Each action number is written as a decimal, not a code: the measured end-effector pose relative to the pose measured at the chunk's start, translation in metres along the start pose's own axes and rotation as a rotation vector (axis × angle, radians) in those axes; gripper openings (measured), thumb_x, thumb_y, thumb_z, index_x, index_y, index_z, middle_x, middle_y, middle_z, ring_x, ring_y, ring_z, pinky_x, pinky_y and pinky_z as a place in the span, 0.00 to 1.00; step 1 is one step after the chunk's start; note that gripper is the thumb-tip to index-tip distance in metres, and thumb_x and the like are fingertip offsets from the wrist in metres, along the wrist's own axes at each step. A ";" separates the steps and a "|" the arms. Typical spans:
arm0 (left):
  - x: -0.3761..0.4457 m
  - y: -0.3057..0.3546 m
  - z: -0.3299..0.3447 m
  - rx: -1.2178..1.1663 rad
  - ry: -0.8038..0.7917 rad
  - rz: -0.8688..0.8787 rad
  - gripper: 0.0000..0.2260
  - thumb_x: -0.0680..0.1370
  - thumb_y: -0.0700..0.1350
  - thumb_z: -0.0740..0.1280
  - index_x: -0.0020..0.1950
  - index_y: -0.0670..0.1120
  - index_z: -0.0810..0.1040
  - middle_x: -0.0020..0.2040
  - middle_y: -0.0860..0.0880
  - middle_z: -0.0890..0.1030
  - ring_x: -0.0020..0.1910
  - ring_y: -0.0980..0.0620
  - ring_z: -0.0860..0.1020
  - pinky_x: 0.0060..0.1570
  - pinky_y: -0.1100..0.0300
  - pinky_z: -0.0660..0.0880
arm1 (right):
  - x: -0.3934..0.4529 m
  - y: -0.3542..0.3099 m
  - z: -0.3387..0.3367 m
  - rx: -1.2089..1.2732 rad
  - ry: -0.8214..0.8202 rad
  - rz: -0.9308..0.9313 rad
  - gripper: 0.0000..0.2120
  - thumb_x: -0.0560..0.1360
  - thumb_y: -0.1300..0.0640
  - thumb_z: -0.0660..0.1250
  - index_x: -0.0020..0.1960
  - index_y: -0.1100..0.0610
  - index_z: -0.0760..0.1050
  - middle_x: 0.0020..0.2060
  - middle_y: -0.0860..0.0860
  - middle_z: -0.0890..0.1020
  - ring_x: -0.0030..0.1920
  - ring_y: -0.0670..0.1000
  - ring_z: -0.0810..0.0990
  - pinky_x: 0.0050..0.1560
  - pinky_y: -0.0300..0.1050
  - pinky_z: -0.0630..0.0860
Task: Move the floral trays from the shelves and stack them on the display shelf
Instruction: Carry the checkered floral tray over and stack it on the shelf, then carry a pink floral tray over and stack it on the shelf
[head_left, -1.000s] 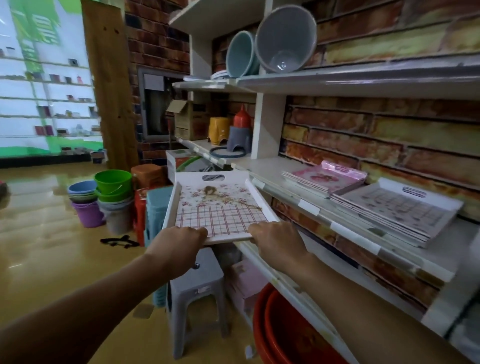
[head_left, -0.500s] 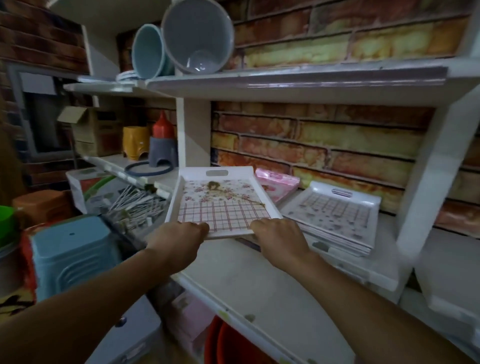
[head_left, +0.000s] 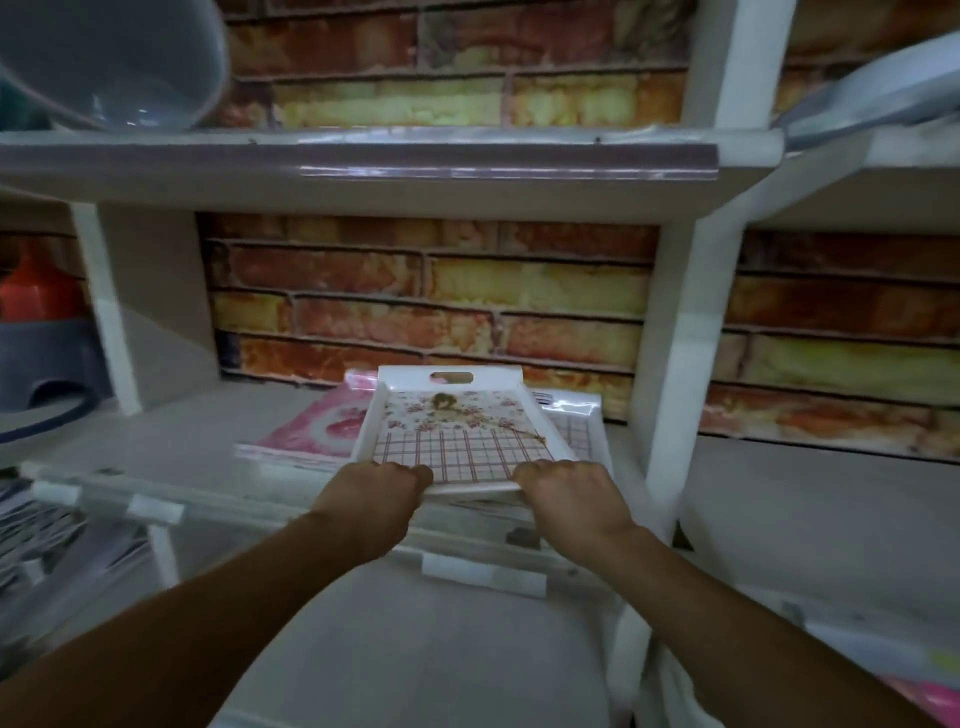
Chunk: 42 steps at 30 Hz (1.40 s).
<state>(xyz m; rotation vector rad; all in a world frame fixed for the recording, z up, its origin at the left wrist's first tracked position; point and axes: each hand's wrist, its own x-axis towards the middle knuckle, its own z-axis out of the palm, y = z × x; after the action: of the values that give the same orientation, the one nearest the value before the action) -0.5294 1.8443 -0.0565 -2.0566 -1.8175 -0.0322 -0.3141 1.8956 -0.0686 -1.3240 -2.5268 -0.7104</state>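
A white floral tray (head_left: 457, 431) with a pink grid pattern and a slot handle at its far end is held level over the display shelf (head_left: 208, 457). My left hand (head_left: 379, 493) grips its near left corner and my right hand (head_left: 571, 493) grips its near right corner. The tray hovers over a stack of similar white trays (head_left: 582, 426), of which only the right edge shows. A pink tray stack (head_left: 322, 431) lies just to the left, partly covered by the held tray.
A white upright post (head_left: 670, 364) stands right of the trays, with another shelf bay (head_left: 831, 499) beyond. The upper shelf (head_left: 363, 161) carries a grey bucket (head_left: 114, 57). A red-and-grey item (head_left: 36, 332) sits at far left. Brick wall behind.
The view has swung right and closer to the shelf. Both hands have carried the floral tray rightward, from beside the pink stack to above the white tray stack.
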 end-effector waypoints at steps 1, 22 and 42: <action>0.010 0.000 0.003 -0.007 0.007 0.034 0.12 0.81 0.45 0.58 0.64 0.51 0.70 0.58 0.49 0.80 0.53 0.47 0.80 0.51 0.54 0.76 | 0.002 0.004 0.003 -0.014 -0.013 0.031 0.11 0.72 0.63 0.63 0.53 0.53 0.74 0.47 0.50 0.83 0.46 0.54 0.82 0.40 0.45 0.74; 0.108 -0.008 0.054 -0.312 -0.305 0.441 0.25 0.76 0.67 0.57 0.61 0.51 0.75 0.56 0.50 0.79 0.50 0.51 0.76 0.52 0.56 0.75 | 0.011 0.032 0.029 0.481 -0.475 0.370 0.27 0.74 0.30 0.56 0.63 0.48 0.73 0.58 0.48 0.78 0.56 0.51 0.76 0.57 0.47 0.74; 0.109 0.056 0.049 -0.381 0.062 0.530 0.32 0.73 0.70 0.54 0.69 0.49 0.64 0.66 0.48 0.72 0.62 0.47 0.71 0.56 0.51 0.72 | -0.060 0.030 0.016 0.163 -0.187 0.532 0.46 0.67 0.23 0.40 0.74 0.51 0.62 0.72 0.51 0.66 0.70 0.53 0.64 0.69 0.54 0.62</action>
<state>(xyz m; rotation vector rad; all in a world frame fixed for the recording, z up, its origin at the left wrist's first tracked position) -0.4702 1.9584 -0.0874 -2.7083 -1.2477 -0.3109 -0.2544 1.8754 -0.0963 -1.9531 -2.1369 -0.2747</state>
